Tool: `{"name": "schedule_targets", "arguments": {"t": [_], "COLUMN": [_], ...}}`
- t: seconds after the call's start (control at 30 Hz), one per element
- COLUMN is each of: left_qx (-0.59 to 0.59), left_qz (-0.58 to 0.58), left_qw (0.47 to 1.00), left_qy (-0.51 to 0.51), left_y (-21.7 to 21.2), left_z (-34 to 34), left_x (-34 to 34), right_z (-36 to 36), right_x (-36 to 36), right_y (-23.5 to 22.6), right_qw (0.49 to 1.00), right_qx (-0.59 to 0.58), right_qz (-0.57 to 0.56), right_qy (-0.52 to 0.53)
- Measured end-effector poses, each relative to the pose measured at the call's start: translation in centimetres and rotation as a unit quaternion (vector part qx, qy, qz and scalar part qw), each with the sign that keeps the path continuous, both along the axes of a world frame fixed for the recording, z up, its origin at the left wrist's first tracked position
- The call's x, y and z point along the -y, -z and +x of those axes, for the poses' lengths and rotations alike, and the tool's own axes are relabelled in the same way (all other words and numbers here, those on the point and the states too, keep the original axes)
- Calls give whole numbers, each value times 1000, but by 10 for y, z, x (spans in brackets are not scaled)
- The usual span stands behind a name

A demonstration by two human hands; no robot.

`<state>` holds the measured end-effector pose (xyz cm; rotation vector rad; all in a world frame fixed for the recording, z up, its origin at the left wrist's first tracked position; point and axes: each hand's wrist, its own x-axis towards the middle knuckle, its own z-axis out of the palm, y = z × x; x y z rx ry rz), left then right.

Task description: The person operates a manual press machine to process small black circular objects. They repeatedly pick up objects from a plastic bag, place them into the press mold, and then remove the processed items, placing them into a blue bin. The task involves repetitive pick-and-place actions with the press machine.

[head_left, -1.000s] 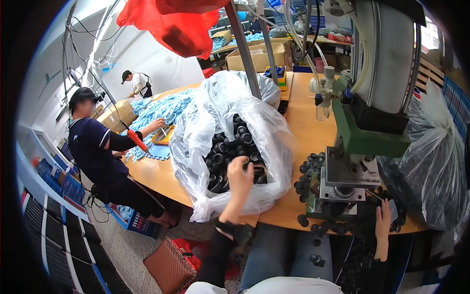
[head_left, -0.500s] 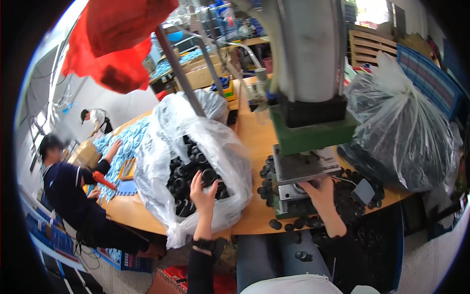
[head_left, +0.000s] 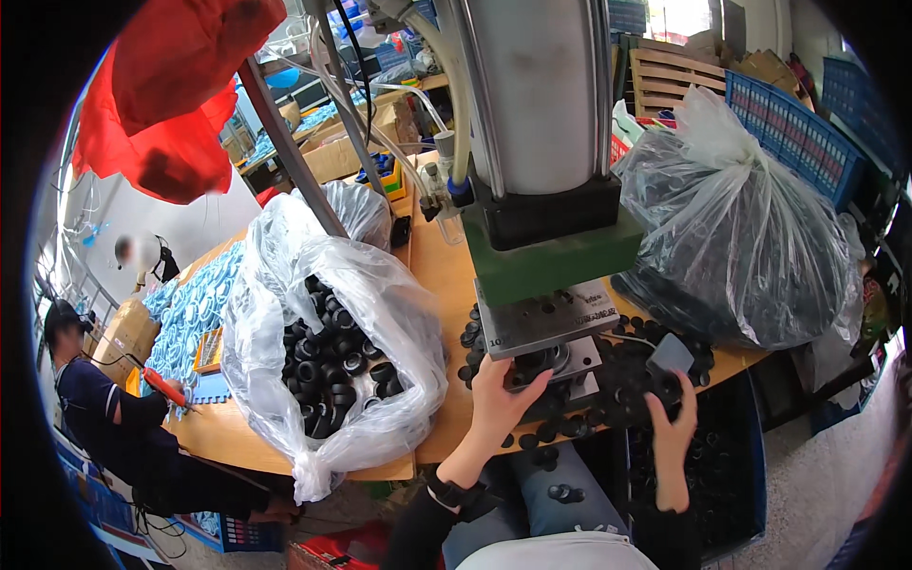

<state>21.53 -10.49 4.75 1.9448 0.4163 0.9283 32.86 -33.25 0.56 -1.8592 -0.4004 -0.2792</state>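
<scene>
A bench press (head_left: pixel 551 249) stands in front of me, its steel upper plate (head_left: pixel 546 321) above a lower die (head_left: pixel 581 356). My left hand (head_left: pixel 501 404) reaches in at the front left under this plate. Thumb and fingers close around a black ring-shaped part (head_left: pixel 520 378), partly hidden by the hand. To the right, my right hand (head_left: pixel 673 432) is over the small black discs (head_left: pixel 617 388) beside the press. Its thumb and fingers stand apart; dark pieces behind them make the gap hard to read.
An open clear bag (head_left: pixel 418 380) of black ring parts (head_left: pixel 332 356) stands left of the press. At right sits a tied bag (head_left: pixel 731 237) with dark contents. A blue crate (head_left: pixel 750 456) lies below the table edge. Far left, a person (head_left: pixel 114 399) works beside light-blue pieces (head_left: pixel 195 294).
My left hand has moved right from the open bag to the press, bringing a black ring-shaped part. My right hand has left the press and moved right, over the discs. The view has shifted.
</scene>
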Motion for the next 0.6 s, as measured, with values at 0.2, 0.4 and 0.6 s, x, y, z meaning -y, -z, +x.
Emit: {"name": "schedule_targets", "arguments": {"t": [0.2,0.4,0.6], "left_qx": [32,4,-53], "left_qz": [36,64,205], "left_qw": [999,998,976], "left_qy": [14,-4,40], "left_y": [-9,0,-3], "left_z": [28,24,6], "left_x": [0,1,-16], "right_z": [-15,-31,59], "right_x": [153,201,64], "right_y": [85,134,50], "right_qw": [979,893,947], "right_qx": [-77,-185,156], "right_qz": [-130,-392,-277], "right_qy": [139,127,-53]}}
